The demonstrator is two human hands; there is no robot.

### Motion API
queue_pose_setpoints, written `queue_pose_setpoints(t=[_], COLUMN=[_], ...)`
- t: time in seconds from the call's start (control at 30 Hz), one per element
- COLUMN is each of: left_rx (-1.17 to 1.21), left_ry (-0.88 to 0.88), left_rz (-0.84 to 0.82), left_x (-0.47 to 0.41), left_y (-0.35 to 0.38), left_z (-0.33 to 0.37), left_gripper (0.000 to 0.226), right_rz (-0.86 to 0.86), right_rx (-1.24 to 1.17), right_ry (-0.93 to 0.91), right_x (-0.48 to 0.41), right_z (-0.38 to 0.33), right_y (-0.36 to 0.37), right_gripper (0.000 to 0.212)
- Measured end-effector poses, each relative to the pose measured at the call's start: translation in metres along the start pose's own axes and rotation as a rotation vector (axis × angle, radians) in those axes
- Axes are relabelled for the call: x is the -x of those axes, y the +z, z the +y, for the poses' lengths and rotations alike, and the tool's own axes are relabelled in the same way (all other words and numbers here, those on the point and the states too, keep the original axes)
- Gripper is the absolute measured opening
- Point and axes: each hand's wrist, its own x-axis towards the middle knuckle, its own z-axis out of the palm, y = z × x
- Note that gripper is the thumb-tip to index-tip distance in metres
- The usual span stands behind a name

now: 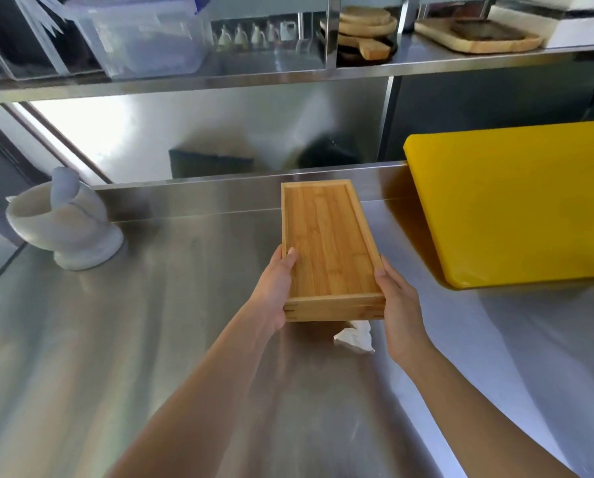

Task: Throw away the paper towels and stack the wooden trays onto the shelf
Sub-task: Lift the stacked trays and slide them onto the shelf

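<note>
A stack of rectangular wooden trays [326, 243] is held above the steel counter [150, 322], long side pointing away from me. My left hand [271, 294] grips its near left corner, thumb on the rim. My right hand [401, 312] grips the near right corner. A crumpled white paper towel [356, 338] lies on the counter just below the stack's near end. The steel shelf [288, 72] runs across the top of the view, well above the trays.
A thick yellow cutting board [516, 205] leans at the right. A white mortar with pestle [64, 222] stands at the left. On the shelf are a clear plastic box [143, 32], round wooden boards [364, 32] and a wooden tray [478, 37].
</note>
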Motion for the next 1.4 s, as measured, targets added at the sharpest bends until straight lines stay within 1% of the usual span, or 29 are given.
queue_pose_setpoints(t=[0.17, 0.3, 0.47, 0.6, 0.7, 0.8, 0.83, 0.9, 0.97, 1.07, 1.13, 1.17, 1.23, 1.3, 1.4], left_rx=[0.021, 0.049, 0.07, 0.083, 0.108, 0.116, 0.123, 0.133, 0.149, 0.131, 0.146, 0.151, 0.15, 0.154, 0.181], left_ry=[0.0, -0.002, 0.061, 0.167, 0.245, 0.321, 0.34, 0.358, 0.343, 0.34, 0.333, 0.33, 0.319, 0.318, 0.293], left_rz=[0.015, 0.022, 0.058, 0.116, 0.1, 0.103, 0.104, 0.106, 0.128, 0.167, 0.162, 0.143, 0.118, 0.105, 0.116], left_x=[0.0, 0.002, 0.006, 0.009, 0.013, 0.012, 0.008, -0.005, -0.019, -0.043, -0.062, -0.071, -0.091, -0.11, -0.132], left_y=[-0.009, -0.01, -0.014, -0.027, -0.043, -0.056, -0.059, -0.06, -0.058, -0.051, -0.045, -0.043, -0.042, -0.042, -0.041], left_z=[0.009, 0.013, 0.035, 0.076, 0.112, 0.152, 0.167, 0.198, 0.224, 0.256, 0.269, 0.274, 0.281, 0.287, 0.297], left_gripper=[0.046, 0.044, 0.041, 0.038, 0.034, 0.022, 0.021, 0.029, 0.037, 0.029, 0.032, 0.034, 0.034, 0.027, 0.026], right_rz=[-0.035, -0.055, -0.048, -0.085, -0.141, -0.179, -0.19, -0.194, -0.179, -0.162, -0.172, -0.175, -0.181, -0.179, -0.171], right_rx=[0.008, 0.005, 0.017, -0.012, -0.042, -0.116, -0.136, -0.131, -0.101, -0.082, -0.094, -0.097, -0.094, -0.065, -0.03], right_ry=[-0.036, -0.06, -0.107, -0.211, -0.294, -0.34, -0.35, -0.376, -0.379, -0.343, -0.321, -0.309, -0.284, -0.27, -0.276], right_x=[0.0, 0.0, -0.009, -0.023, -0.033, -0.046, -0.052, -0.069, -0.09, -0.124, -0.149, -0.161, -0.185, -0.205, -0.23], right_z=[-0.003, -0.007, -0.023, -0.055, -0.086, -0.12, -0.133, -0.159, -0.179, -0.2, -0.206, -0.208, -0.209, -0.209, -0.21], right_y=[0.008, 0.011, 0.022, 0.042, 0.06, 0.078, 0.084, 0.097, 0.109, 0.123, 0.128, 0.129, 0.133, 0.138, 0.146], right_gripper=[0.035, 0.027, 0.038, 0.034, 0.042, 0.041, 0.04, 0.037, 0.035, 0.028, 0.02, 0.019, 0.027, 0.035, 0.018])
